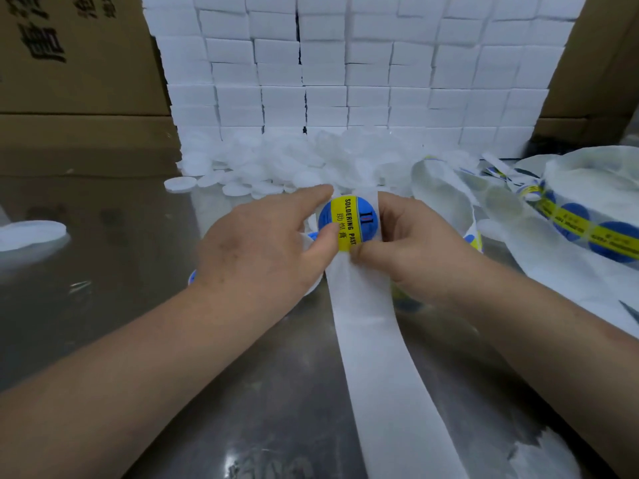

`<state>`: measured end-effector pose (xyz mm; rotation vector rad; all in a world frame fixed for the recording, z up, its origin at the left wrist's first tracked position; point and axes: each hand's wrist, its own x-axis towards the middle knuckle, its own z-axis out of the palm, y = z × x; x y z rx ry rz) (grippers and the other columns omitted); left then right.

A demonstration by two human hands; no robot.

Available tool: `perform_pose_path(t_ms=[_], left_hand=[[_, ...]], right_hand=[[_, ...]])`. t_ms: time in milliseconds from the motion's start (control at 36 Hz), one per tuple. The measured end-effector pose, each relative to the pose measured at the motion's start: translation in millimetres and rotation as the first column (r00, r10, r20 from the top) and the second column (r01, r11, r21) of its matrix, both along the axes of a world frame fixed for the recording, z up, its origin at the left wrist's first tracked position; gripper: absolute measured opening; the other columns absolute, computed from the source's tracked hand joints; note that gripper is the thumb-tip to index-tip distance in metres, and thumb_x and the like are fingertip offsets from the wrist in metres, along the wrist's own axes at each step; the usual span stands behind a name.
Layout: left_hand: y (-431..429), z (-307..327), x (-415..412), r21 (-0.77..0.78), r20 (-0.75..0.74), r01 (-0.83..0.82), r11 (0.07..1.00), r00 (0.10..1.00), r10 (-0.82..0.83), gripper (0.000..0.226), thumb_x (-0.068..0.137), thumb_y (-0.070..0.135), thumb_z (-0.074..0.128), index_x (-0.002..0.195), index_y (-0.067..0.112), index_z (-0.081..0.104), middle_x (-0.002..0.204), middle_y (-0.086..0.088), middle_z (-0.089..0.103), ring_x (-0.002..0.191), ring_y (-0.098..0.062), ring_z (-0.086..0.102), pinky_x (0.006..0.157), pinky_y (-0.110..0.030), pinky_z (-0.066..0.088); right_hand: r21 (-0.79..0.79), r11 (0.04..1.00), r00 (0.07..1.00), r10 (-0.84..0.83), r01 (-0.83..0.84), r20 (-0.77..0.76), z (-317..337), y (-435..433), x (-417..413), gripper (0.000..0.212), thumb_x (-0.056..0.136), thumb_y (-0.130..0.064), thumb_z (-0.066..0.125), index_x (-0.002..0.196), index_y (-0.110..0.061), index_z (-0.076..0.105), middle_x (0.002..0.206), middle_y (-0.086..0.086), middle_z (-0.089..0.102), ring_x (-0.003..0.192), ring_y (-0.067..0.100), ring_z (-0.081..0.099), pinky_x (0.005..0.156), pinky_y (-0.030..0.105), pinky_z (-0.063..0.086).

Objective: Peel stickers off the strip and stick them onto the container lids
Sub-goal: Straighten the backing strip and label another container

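A round blue and yellow sticker sits on the white backing strip, which runs from the table's near edge up between my hands. My left hand pinches the sticker's left edge between thumb and forefinger. My right hand grips the strip just right of and below the sticker, thumb on its lower edge. A pile of white round lids lies behind my hands. Another lid with a blue sticker peeks out under my left hand.
More strip with blue and yellow stickers coils at the right, over crumpled empty backing. A wall of stacked white boxes stands at the back, cardboard cartons on both sides. One white lid lies far left on the steel table.
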<state>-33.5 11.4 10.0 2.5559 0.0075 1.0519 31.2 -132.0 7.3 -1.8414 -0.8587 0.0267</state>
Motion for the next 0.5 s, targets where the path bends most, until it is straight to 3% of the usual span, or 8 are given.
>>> perform_pose_path(t_ms=[111, 222, 361, 500], left_hand=[[0.0, 1.7, -0.6, 0.072, 0.100, 0.013, 0.997, 0.995, -0.020, 0.027, 0.083, 0.037, 0.057, 0.107, 0.027, 0.066, 0.066, 0.010, 0.041, 0.066, -0.011, 0.039, 0.049, -0.018, 0.026], [-1.2, 4.3, -1.5, 0.095, 0.153, 0.032, 0.995, 0.987, -0.047, 0.038, 0.076, 0.032, 0.059, 0.111, 0.019, 0.064, 0.077, 0.007, 0.045, 0.065, -0.002, 0.031, 0.049, -0.015, 0.024], [-2.0, 1.2, -0.1, 0.176, 0.156, 0.029, 0.984, 0.986, -0.057, 0.024, 0.081, 0.031, 0.053, 0.085, 0.017, 0.073, 0.066, -0.005, 0.057, 0.054, -0.027, 0.055, 0.049, -0.023, 0.034], [-1.4, 2.0, -1.1, 0.193, 0.107, 0.061, 0.979, 0.991, -0.083, 0.032, 0.082, 0.031, 0.048, 0.097, 0.018, 0.073, 0.062, -0.004, 0.052, 0.053, -0.027, 0.051, 0.048, -0.022, 0.033]], right_hand=[[0.014, 0.999, 0.999, -0.029, 0.028, 0.016, -0.2, 0.4, -1.8, 0.013, 0.075, -0.011, 0.058, 0.086, -0.018, 0.059, 0.080, 0.008, 0.064, 0.068, 0.015, 0.054, 0.064, 0.037, 0.045], [-0.043, 0.999, 1.000, -0.019, 0.018, -0.014, 5.1, 0.7, -4.3, 0.042, 0.060, -0.018, 0.053, 0.101, -0.010, 0.054, 0.099, 0.019, 0.063, 0.089, 0.037, 0.061, 0.079, 0.055, 0.051], [-0.039, 0.998, 0.999, -0.045, 0.046, 0.011, 6.8, 0.9, -6.2, 0.050, 0.058, -0.017, 0.050, 0.105, -0.002, 0.049, 0.106, 0.030, 0.054, 0.089, 0.046, 0.055, 0.075, 0.060, 0.046], [0.015, 0.996, 0.994, -0.084, 0.083, 0.066, 8.2, 2.3, -9.1, 0.044, 0.064, -0.022, 0.056, 0.104, -0.003, 0.054, 0.102, 0.028, 0.059, 0.095, 0.048, 0.054, 0.080, 0.061, 0.046]])
